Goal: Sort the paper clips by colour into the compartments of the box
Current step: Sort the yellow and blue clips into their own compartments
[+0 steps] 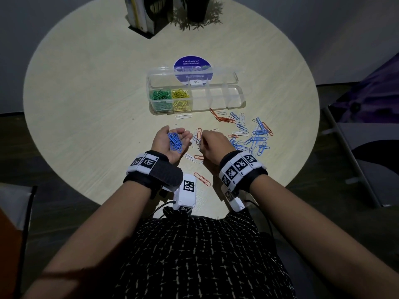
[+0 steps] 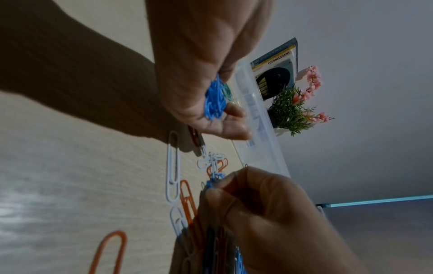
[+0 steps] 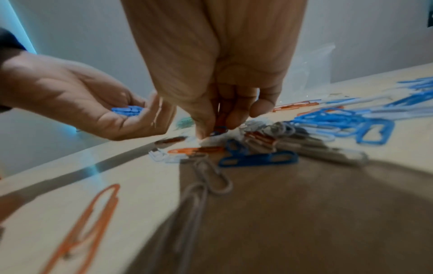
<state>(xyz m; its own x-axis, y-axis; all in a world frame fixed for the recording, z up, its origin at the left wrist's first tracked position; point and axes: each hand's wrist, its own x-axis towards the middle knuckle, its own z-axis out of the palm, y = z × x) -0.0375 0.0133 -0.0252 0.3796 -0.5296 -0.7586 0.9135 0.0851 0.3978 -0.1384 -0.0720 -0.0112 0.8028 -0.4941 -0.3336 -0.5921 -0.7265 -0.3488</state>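
Note:
My left hand (image 1: 183,134) is palm up over the table and cups a bunch of blue paper clips (image 1: 174,141), which also shows in the left wrist view as blue paper clips (image 2: 214,100). Beside it my right hand (image 1: 201,140) reaches down into the loose pile (image 1: 250,134) of blue, white and orange clips. Its thumb and fingers pinch a small blue clip (image 3: 219,129) at the table top. The clear box (image 1: 239,103) lies beyond with its lid open. Green clips (image 1: 160,96) fill its leftmost compartment and yellow clips (image 1: 181,97) the one beside it.
A round purple sticker (image 1: 193,65) lies under the box lid. A book holder (image 1: 142,16) and a potted plant (image 1: 197,9) stand at the table's far edge. One orange clip (image 1: 201,179) lies near the front edge. A chair (image 1: 367,152) stands at the right.

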